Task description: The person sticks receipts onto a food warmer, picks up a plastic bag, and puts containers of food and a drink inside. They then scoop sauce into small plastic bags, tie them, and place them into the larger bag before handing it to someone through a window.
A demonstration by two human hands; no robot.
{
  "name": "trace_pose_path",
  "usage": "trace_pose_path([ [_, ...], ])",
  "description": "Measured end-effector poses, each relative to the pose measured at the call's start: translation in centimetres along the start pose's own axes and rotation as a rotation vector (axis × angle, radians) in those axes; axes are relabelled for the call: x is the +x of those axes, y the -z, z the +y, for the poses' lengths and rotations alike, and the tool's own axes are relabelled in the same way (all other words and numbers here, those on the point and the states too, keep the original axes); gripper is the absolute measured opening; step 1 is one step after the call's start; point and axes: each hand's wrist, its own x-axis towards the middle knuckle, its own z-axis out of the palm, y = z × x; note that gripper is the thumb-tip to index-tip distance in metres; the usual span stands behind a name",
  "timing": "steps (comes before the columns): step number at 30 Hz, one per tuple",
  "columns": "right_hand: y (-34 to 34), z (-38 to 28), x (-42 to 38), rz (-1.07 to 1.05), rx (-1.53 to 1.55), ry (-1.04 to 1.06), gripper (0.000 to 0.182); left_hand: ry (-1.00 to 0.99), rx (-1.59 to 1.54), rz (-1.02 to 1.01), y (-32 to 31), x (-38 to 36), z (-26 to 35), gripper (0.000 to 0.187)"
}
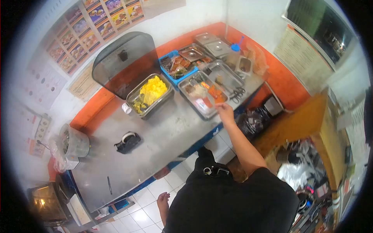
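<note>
My right hand point(225, 112) reaches to the near right edge of a metal tray point(204, 114). Its fingers are drawn together beside orange packets point(216, 93); anything between them is too small to make out. Also in the tray lie pale packets point(197, 91) and a white-and-red packet point(202, 105). Black-handled scissors point(237, 94) rest just beyond my hand, on the edge of a second metal tray point(229, 79). Down by my side, past the table's near edge, hangs my left hand point(163, 199), fingers loosely bent and apart, holding nothing.
On the steel table point(163, 134) stand a deep pan of yellow pieces point(153, 90), a blue basket of packets point(178, 80), lidded metal containers point(218, 49), a tape dispenser point(128, 142), a pen point(109, 185) and a plastic bucket point(75, 141). A wooden cabinet point(307, 120) stands right.
</note>
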Motion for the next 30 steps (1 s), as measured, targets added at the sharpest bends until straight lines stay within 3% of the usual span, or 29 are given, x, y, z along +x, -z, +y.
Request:
trace_pose_path([
  [3, -0.9, 3.1, 10.3, 0.091, -0.077, 0.09, 0.017, 0.029, 0.018, -0.035, -4.3, 1.8, 8.9, 0.022],
  [5, -2.4, 3.6, 14.8, 0.016, -0.48, 0.207, 0.021, -0.025, 0.022, -0.04, -6.8, 4.9, 12.4, 0.024],
  [7, -4.4, 3.2, 16.5, -0.082, -0.556, 0.152, 0.022, -0.095, 0.131, -0.052, -9.8, 6.8, 18.1, 0.023],
  [9, -5.8, 3.7, 16.8, -0.236, -1.003, 0.236, 0.02, -0.146, 0.1, -0.112, -12.3, 8.6, 22.8, 0.023],
  [13, -6.6, 7.9, 19.0, -0.146, -0.976, 0.222, 0.015, -0.282, 0.148, -0.2, -16.4, 11.8, 30.9, 0.022],
  [15, -6.0, 8.3, 18.3, -0.166, -0.798, 0.264, 0.013, -0.346, 0.091, -0.257, -18.4, 13.4, 32.8, 0.022],
  [19, -6.2, 5.4, 16.2, -0.068, -0.761, 0.298, 0.016, -0.289, 0.156, -0.403, -21.5, 14.2, 35.8, 0.022],
  [23, -7.2, 3.3, 13.7, -0.326, -0.6, 0.07, 0.031, -0.389, 0.097, -0.564, -25.4, 17.4, 33.6, 0.022],
  [25, -8.5, 2.3, 13.2, -0.25, -0.901, 0.071, 0.021, -0.376, 0.085, -0.612, -26.7, 18.1, 33.6, 0.021],
  [28, -9.7, 4.7, 14.6, -0.128, -1.07, 0.115, 0.018, -0.369, 0.073, -0.593, -27.9, 17.3, 34.6, 0.021],
  [30, -9.1, 5.0, 14.6, -0.124, -1.005, 0.108, 0.017, -0.372, 0.066, -0.576, -28.1, 16.9, 35.1, 0.02],
])
